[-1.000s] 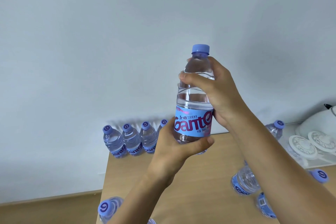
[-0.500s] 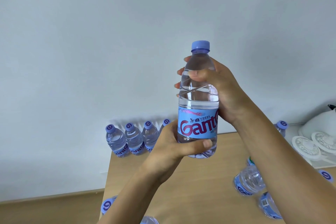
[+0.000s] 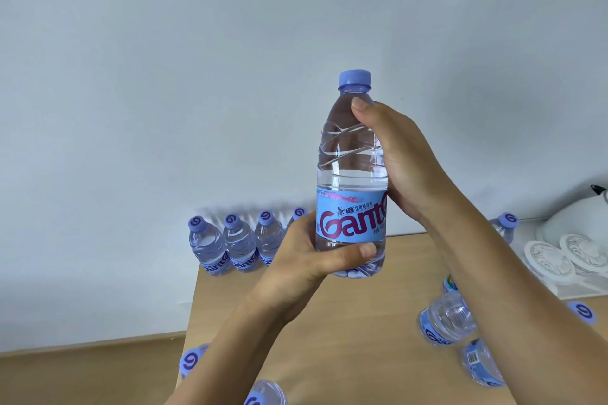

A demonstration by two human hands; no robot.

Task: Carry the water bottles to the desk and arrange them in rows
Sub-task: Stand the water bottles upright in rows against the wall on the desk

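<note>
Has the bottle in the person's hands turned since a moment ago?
Yes. The held bottle has rotated: more of its label's red lettering faces the camera, while the row by the wall stays put.

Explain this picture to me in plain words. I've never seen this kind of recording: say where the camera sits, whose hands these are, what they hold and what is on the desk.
There is no machine here. A person wears one wide-angle camera on the head, so you see their own two arms reaching forward.

Both hands hold one upright water bottle in the air above the desk. The left hand takes its grip round the bottom, thumb across the front below the blue label. The right hand wraps the upper part, below the blue cap.

The wooden desk stands against a pale wall. A row of standing bottles lines its far edge on the left. More bottles lie loose on their sides at the right, and others show at the near left edge. White appliances sit at the far right; I cannot tell what they are.
</note>
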